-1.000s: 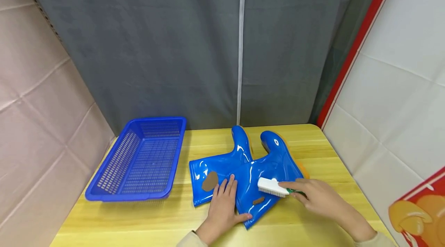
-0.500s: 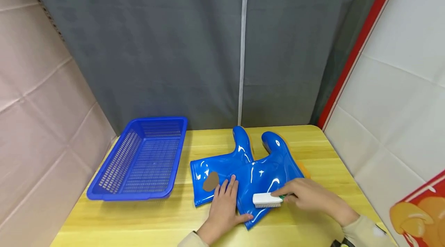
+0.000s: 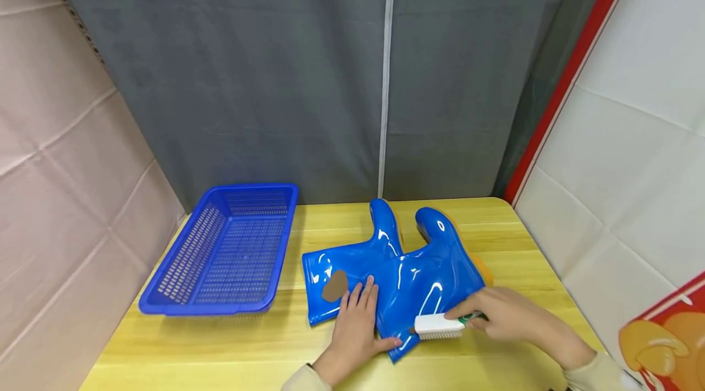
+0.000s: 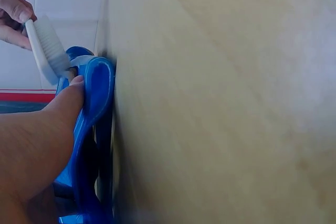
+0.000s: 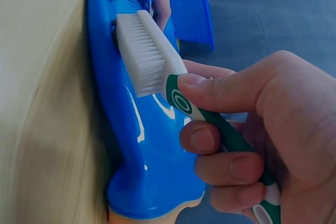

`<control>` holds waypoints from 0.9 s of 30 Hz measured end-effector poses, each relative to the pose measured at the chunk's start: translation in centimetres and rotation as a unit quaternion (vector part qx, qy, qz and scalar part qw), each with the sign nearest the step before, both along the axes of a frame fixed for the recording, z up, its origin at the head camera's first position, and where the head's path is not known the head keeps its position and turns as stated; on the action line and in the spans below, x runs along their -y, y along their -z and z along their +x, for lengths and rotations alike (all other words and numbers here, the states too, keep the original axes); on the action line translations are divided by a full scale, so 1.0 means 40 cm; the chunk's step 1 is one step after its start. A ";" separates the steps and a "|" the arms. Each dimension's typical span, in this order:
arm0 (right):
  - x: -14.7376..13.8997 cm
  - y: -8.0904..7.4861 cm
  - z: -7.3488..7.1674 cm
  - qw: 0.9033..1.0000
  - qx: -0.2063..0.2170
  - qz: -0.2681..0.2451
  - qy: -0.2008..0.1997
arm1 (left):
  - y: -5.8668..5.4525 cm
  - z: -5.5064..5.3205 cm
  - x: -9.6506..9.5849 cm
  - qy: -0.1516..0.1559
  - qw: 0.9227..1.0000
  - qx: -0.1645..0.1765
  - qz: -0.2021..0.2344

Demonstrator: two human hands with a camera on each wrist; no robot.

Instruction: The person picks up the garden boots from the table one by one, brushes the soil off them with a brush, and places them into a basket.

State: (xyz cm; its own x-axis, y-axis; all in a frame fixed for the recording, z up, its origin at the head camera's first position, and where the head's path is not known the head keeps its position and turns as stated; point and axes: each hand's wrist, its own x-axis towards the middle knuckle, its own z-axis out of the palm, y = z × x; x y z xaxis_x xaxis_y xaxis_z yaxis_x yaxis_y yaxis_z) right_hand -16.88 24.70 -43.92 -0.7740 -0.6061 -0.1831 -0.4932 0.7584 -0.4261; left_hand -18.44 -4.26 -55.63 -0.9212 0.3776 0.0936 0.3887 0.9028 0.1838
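Observation:
Two shiny blue rubber boots lie on their sides on the table, the right boot (image 3: 440, 268) overlapping the left boot (image 3: 352, 256). A brown patch (image 3: 335, 286) shows on the left boot's shaft. My left hand (image 3: 355, 327) rests on the boots with fingers spread, its thumb on the right boot near the opening. In my right hand (image 3: 503, 317) is a scrubbing brush (image 5: 152, 56) with white bristles, gripped by its green and white handle (image 5: 226, 135). The bristles are at the right boot's shaft, partly covering a small dark brown patch (image 5: 115, 36).
A blue plastic basket (image 3: 270, 244) with mesh walls stands on the left of the wooden table (image 3: 264, 351). Behind the table hangs a grey curtain (image 3: 275, 73). Light panels (image 3: 628, 134) rise at the right side.
The brush first came down and left along the right boot's shaft, over the small brown patch, then slid back right. My left hand has stayed in place.

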 end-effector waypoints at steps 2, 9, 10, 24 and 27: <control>-0.005 -0.002 0.006 1.000 -0.005 0.003 -0.002 | 0.000 0.000 -0.001 0.001 1.000 0.001 0.000; -0.019 -0.005 0.029 0.999 -0.032 0.020 0.009 | -0.002 0.001 0.001 0.000 1.000 0.001 0.000; -0.020 -0.005 0.033 0.999 -0.035 0.021 0.010 | -0.003 0.001 0.001 0.000 1.000 0.001 0.001; -0.052 0.014 0.068 0.999 -0.033 0.028 0.013 | 0.002 -0.001 0.004 0.001 1.000 0.000 0.008; -0.056 0.013 0.074 0.999 -0.030 0.034 0.024 | 0.001 -0.002 0.004 0.001 1.000 0.000 0.012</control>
State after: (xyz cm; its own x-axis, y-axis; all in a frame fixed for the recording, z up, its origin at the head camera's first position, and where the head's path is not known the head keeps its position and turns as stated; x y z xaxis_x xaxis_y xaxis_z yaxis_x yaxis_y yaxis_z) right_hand -13.92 26.94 -44.45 -0.8126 -0.5557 -0.1758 -0.4785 0.8082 -0.3432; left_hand -18.52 -4.44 -55.69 -0.9204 0.3773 0.1024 0.3907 0.8971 0.2065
